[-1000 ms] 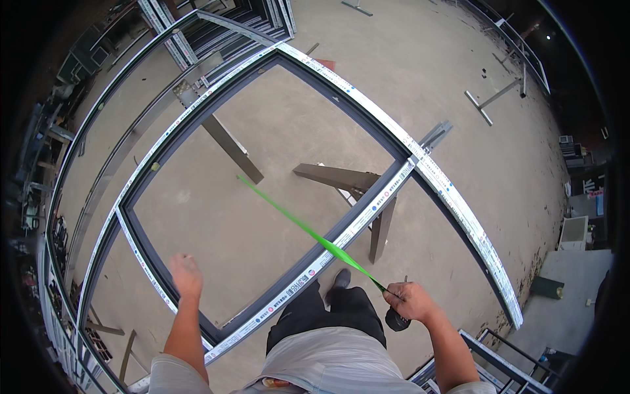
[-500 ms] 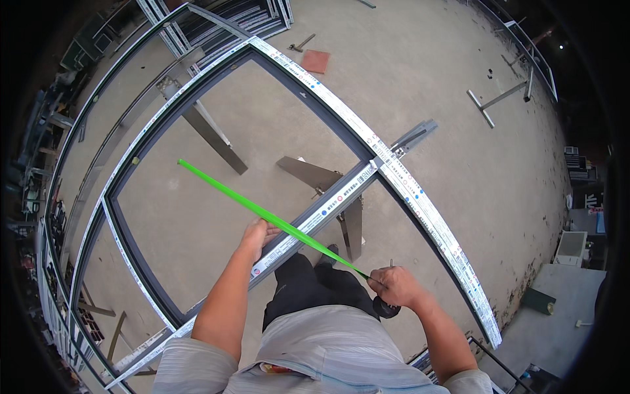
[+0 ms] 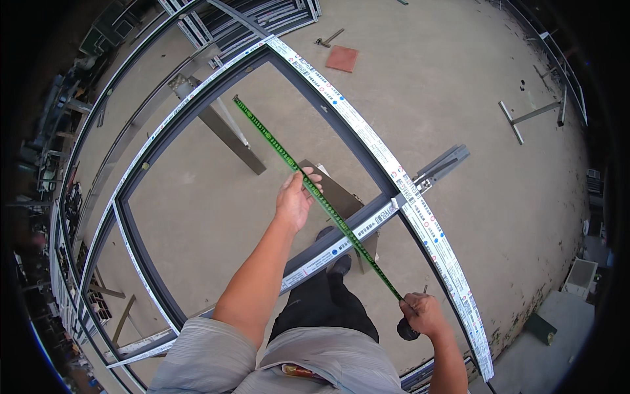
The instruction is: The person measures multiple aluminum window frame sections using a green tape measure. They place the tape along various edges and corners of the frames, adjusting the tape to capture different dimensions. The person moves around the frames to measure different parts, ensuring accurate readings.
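A tape measure's long green blade (image 3: 266, 136) stretches diagonally over the window frame (image 3: 357, 125), its marked face turned up. My left hand (image 3: 296, 202) is at the blade's middle, inside the large frame opening. Its thumb lies on one side of the blade and its loosely curled fingers on the other. The blade's free end hangs over the opening, apart from the frame bars. Lower right, my right hand (image 3: 423, 314) is closed round the dark tape measure case (image 3: 407, 329). A thin, pen-like stick (image 3: 425, 289) juts from that hand. Below the blade runs the frame's crossbar (image 3: 315, 264).
Metal support legs (image 3: 230, 134) stand under the frame. A grey metal bracket (image 3: 446, 164) sticks out past its right side. On the floor are a red square plate (image 3: 342, 59), a hammer (image 3: 330, 38) and a metal stand (image 3: 525, 118). More frames (image 3: 262, 26) are stacked at the back.
My left hand has left the crossbar and moved up and right to the blade. The blade has flipped from its plain side to its marked side and slants more steeply. My right hand is lower and farther right.
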The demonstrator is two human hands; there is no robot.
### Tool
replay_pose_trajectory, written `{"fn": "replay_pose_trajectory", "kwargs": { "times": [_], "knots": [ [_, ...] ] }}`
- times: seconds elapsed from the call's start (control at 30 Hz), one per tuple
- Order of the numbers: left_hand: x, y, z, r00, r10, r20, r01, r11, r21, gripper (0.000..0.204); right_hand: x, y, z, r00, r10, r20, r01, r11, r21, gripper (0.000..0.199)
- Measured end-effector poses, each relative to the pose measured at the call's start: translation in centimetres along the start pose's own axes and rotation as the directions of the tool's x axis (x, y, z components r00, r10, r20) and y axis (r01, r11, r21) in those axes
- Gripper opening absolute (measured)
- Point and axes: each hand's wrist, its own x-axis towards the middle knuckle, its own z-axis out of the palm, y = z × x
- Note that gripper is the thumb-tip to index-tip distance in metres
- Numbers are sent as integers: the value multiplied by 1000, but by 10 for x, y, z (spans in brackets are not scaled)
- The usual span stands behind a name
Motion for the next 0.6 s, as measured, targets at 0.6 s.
{"fn": "replay_pose_trajectory", "kwargs": {
  "times": [0.6],
  "knots": [
    [140, 39, 95, 973, 34, 230, -72, 985, 159, 34, 87, -3, -57, 948, 96, -305, -156, 971, -180, 28]
  ]
}}
